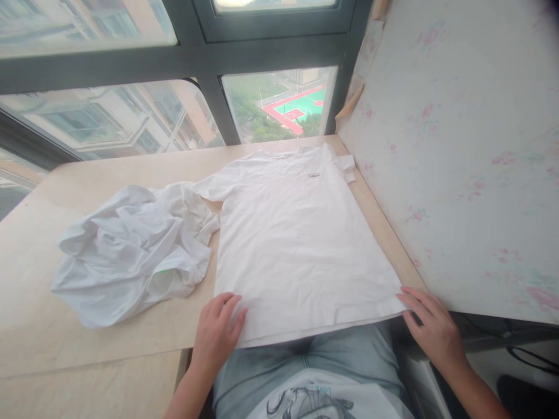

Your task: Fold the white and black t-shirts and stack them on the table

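While a rumpled heap of thin white fabric [131,256] lies toward the left of a pale wood-toned desk [26,279], a person's left hand [217,326] rests on the near-left corner of a white short-sleeved fabric T-shirt [297,238], fingers lightly bent, thumb slightly apart. Spread flat, the shirt points its collar toward the desk's far edge, its hem along the near edge. At the hem's right corner, the right hand [430,326] extends its fingers, thumb parted; whether either hand pinches cloth cannot be told. A white floral-patterned panel [471,139] borders the desk's right edge.
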Demonstrator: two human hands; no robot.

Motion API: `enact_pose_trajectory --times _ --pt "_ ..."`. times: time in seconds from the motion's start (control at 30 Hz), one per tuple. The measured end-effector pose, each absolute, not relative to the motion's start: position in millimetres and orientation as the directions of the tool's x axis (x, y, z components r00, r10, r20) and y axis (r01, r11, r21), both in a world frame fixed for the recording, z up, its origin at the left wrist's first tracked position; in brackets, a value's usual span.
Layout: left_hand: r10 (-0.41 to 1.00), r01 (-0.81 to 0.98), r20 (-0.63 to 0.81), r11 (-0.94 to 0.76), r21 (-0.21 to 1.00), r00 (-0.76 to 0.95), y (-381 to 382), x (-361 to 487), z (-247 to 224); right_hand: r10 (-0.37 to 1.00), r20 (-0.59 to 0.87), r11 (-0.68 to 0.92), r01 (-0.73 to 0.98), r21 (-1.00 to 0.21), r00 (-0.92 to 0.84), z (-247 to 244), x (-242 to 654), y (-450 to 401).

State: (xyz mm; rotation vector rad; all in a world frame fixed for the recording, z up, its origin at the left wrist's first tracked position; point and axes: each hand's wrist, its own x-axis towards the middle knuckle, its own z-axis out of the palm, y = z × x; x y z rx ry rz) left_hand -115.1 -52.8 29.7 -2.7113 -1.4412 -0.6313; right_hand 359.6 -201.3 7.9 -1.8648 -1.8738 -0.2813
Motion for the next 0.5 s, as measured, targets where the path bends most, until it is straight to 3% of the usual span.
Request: enact_pose_trajectory --times 0.13,0.27,0.4,0.5 --pt "0.756 0.741 0.291 -0.646 0.184 0.587 -86 -124 32 0.851 0.467 -0.084 0.941 -0.329 0.240 12 358 -206" --pt "0.772 0.770 0.317 -0.617 0.164 0.551 -101 -138 30 0.808 0.358 -0.291 0.846 -0.448 0.467 16 358 -213" --pt "0.776 0.778 0.340 -0.606 0.168 0.531 -107 -151 27 0.770 0.275 -0.402 0.773 -0.491 0.575 14 356 -216" --pt "0.777 0.783 0.354 -0.600 0.164 0.521 -112 -160 25 0.784 0.307 -0.384 0.810 -0.444 0.540 11 354 -217"
